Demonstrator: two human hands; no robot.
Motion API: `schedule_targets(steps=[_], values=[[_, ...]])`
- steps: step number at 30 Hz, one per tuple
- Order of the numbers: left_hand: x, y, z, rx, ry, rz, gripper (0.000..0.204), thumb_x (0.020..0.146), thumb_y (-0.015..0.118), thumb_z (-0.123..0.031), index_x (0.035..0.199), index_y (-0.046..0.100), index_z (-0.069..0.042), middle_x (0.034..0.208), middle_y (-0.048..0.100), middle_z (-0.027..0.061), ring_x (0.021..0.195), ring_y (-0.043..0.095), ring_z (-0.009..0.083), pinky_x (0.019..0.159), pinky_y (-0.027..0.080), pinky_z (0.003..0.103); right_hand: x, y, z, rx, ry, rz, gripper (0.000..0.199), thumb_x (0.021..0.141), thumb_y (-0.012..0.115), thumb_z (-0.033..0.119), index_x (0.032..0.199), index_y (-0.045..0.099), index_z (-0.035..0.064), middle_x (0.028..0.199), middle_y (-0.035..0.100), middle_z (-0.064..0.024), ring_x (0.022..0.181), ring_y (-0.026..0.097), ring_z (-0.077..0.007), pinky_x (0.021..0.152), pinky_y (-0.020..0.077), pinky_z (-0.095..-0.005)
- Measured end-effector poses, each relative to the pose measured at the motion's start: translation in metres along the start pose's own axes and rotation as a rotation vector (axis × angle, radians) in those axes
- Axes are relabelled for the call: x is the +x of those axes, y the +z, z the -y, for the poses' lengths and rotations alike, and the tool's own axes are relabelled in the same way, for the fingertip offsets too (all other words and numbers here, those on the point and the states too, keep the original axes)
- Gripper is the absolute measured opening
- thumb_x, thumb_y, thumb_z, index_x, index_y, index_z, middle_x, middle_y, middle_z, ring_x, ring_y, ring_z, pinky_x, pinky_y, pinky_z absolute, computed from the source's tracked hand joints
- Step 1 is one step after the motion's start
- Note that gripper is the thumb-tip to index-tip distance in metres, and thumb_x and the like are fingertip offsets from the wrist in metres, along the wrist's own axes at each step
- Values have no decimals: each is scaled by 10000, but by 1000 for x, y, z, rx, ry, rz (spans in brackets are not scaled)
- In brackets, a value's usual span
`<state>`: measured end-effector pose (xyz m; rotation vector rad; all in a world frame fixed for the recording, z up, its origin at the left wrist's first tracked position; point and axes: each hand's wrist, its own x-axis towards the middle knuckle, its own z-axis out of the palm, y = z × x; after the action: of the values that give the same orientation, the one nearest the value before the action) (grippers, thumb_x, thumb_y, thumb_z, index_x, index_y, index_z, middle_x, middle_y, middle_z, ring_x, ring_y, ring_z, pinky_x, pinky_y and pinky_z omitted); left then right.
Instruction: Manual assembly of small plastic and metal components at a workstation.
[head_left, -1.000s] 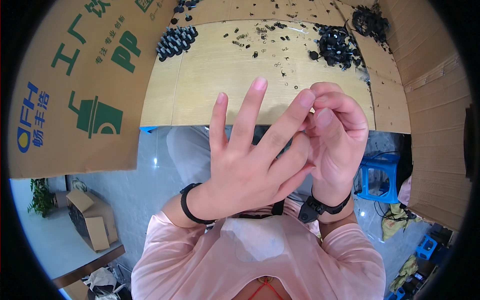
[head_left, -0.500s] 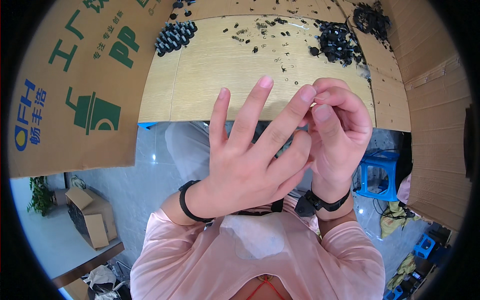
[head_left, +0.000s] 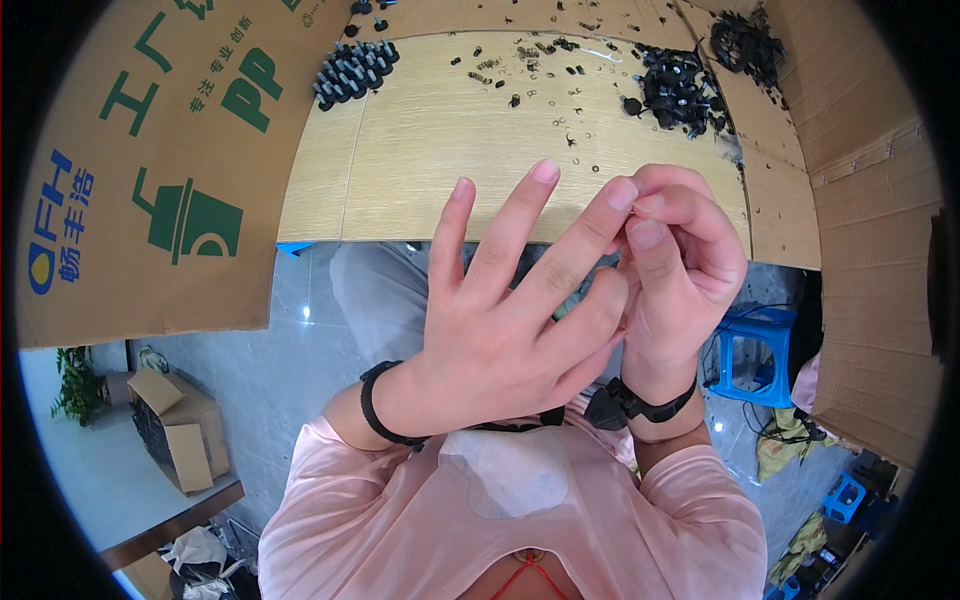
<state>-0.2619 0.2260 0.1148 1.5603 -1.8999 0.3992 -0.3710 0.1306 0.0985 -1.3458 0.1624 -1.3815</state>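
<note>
My left hand (head_left: pixel 520 320) is held over the near edge of the table, back of the hand up. Its outer fingers stretch out, while its index finger bends down toward the thumb around something hidden. The tip of its middle finger meets the fingertips of my right hand (head_left: pixel 680 280). My right hand's thumb and fingers are pinched together; whatever lies between them is too small or covered to make out. Beyond the hands, small dark springs and rings (head_left: pixel 545 47) lie scattered on the wooden tabletop (head_left: pixel 430 150).
Bolts with black round bases (head_left: pixel 355 78) stand in rows at the far left. A heap of black parts (head_left: pixel 680 95) lies at the far right, with another dark pile (head_left: pixel 747 42) behind. Cardboard walls (head_left: pixel 180 180) flank the table. A blue stool (head_left: pixel 755 355) stands right.
Both hands have shifted very slightly right and toward me, their fingertips still together. The scattered parts on the table have not visibly moved.
</note>
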Motion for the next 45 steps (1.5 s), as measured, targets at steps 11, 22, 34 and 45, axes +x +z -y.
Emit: schedule_targets(steps=[11, 22, 34, 45], values=[[-1, 2, 0, -24, 8, -14, 274, 728, 702, -309, 885, 604, -107, 1365, 510, 184, 1256, 450, 439, 1076, 208, 589, 0, -2, -2, -184, -87, -15, 81, 838, 662, -28, 918, 653, -33, 956, 619, -136, 748, 645, -170, 650, 536, -261], [-2, 1, 1, -51, 20, -11, 284, 721, 684, -274, 958, 620, -131, 1396, 473, 198, 1260, 451, 432, 1072, 214, 592, -1, -8, -3, -369, -232, 86, 97, 813, 681, -27, 908, 662, -17, 977, 634, -152, 810, 646, -181, 674, 537, -267], [0, 2, 3, 92, 22, -40, 189, 727, 669, -266, 846, 599, -136, 1338, 557, 74, 1258, 446, 409, 1080, 202, 590, -1, -13, 3, -345, -142, 4, 202, 796, 669, -96, 982, 618, -39, 1012, 629, -163, 808, 623, -147, 672, 515, -224], [0, 12, 3, 250, 73, -83, 153, 708, 636, -207, 839, 579, -152, 1300, 587, 1, 1259, 463, 360, 1086, 189, 596, -2, -8, 0, -291, 39, -32, 71, 911, 592, 7, 970, 558, -17, 929, 574, -56, 775, 541, -84, 690, 450, -200]])
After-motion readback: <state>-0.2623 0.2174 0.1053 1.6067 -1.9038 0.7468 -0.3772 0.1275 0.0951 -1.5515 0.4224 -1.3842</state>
